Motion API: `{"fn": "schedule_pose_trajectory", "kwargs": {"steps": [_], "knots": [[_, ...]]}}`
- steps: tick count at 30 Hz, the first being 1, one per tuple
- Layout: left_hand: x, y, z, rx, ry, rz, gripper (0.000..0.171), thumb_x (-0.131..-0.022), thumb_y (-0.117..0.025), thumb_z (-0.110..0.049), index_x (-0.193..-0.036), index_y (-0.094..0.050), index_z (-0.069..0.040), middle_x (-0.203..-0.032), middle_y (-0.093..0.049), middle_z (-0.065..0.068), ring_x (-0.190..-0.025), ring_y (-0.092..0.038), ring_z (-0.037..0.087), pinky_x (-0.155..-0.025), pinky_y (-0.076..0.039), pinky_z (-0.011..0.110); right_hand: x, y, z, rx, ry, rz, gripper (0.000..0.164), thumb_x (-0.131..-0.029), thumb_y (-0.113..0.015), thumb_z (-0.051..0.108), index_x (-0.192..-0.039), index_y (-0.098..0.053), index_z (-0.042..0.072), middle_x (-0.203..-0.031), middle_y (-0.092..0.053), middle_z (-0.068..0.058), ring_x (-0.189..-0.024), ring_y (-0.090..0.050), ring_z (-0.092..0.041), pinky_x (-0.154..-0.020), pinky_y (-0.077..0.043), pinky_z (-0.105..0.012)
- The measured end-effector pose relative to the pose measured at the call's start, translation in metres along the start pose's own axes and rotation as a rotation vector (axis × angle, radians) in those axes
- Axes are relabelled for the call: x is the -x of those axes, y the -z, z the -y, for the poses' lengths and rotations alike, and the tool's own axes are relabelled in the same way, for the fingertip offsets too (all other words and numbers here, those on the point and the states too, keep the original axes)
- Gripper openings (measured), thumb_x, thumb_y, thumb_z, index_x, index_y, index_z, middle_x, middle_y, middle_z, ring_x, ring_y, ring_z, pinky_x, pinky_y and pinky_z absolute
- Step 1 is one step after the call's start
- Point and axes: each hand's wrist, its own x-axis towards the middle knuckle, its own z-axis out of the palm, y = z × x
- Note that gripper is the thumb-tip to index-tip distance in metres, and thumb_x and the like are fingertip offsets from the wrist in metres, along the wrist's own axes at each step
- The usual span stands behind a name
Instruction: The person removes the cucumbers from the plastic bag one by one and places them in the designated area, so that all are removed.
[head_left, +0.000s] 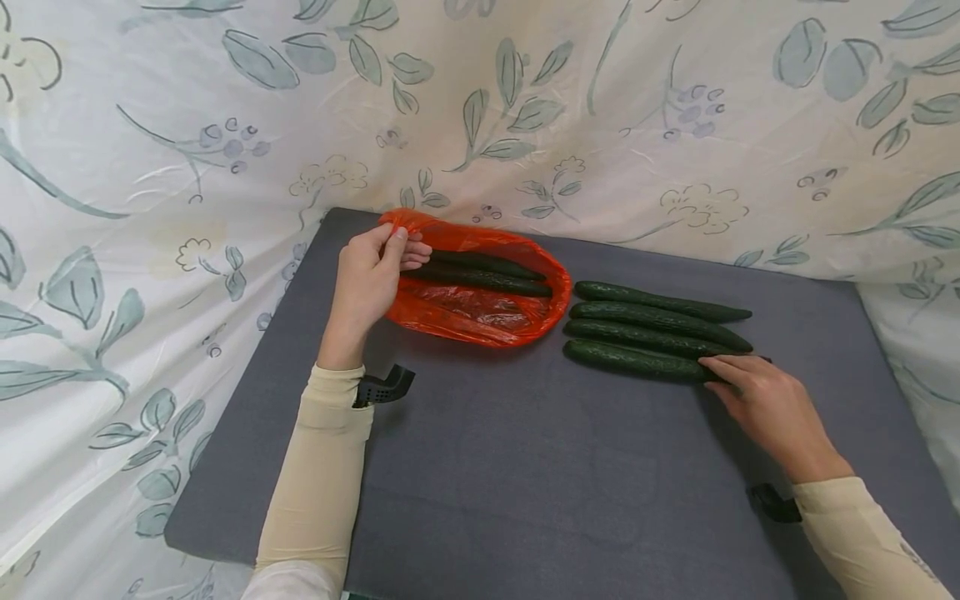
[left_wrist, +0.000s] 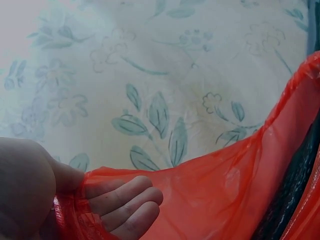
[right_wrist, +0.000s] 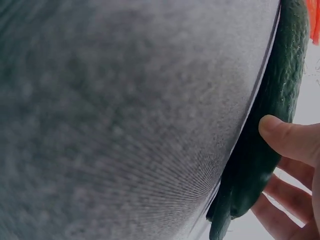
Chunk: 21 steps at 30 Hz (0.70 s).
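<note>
My left hand (head_left: 369,268) pinches the rim of a red plastic bag (head_left: 480,321) between thumb and fingers. The left wrist view shows the bag's thin film (left_wrist: 200,200) drawn up at the thumb, the other fingers lying against it. Inside the bag lie two dark green cucumbers (head_left: 487,280), their left ends partly behind the hand. To the bag's right, several more cucumbers (head_left: 660,317) lie side by side. My right hand (head_left: 776,408) grips the right end of the nearest cucumber (right_wrist: 280,90), thumb on its near side and fingers round the far side.
A dark grey table (head_left: 525,467) carries everything. Behind it and to the left hangs a pale cloth (head_left: 480,108) printed with leaves and flowers. The bag lies near the table's back edge.
</note>
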Motion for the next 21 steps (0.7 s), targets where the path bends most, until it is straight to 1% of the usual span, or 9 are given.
{"fn": "schedule_pose_trajectory", "kwargs": {"steps": [8,17,21], "knots": [[0.0009,0.0005,-0.0013,-0.004,0.006,0.001,0.035,-0.117,-0.051,-0.017,-0.119,-0.075,0.008,-0.109,-0.079,0.018,-0.097,-0.077,0.030,-0.091,-0.064,0.031,0.0021,-0.0043,-0.0026,0.026,0.015,0.001,0.060,-0.067,-0.099,0.001,-0.123,-0.079,0.001,-0.112,-0.077,-0.022,-0.093,-0.072,-0.043,-0.067,-0.058,-0.067],[0.0003,0.0015,0.0013,0.006,-0.006,0.001,0.035,-0.117,-0.051,-0.017,-0.119,-0.075,0.008,-0.110,-0.079,0.018,-0.098,-0.077,0.032,-0.092,-0.064,0.031,-0.0009,-0.0059,-0.0021,0.022,0.003,0.002,0.055,-0.068,-0.098,-0.001,-0.120,-0.079,-0.001,-0.111,-0.077,-0.022,-0.098,-0.071,-0.044,-0.071,-0.058,-0.067],[0.0000,0.0021,0.0018,0.007,-0.013,-0.003,0.035,-0.117,-0.051,-0.017,-0.119,-0.075,0.008,-0.109,-0.079,0.018,-0.098,-0.077,0.032,-0.092,-0.064,0.032,-0.0026,-0.0047,-0.0005,0.028,-0.004,-0.001,0.053,-0.068,-0.098,-0.001,-0.117,-0.080,-0.002,-0.110,-0.077,-0.023,-0.097,-0.071,-0.044,-0.069,-0.058,-0.067]]}}
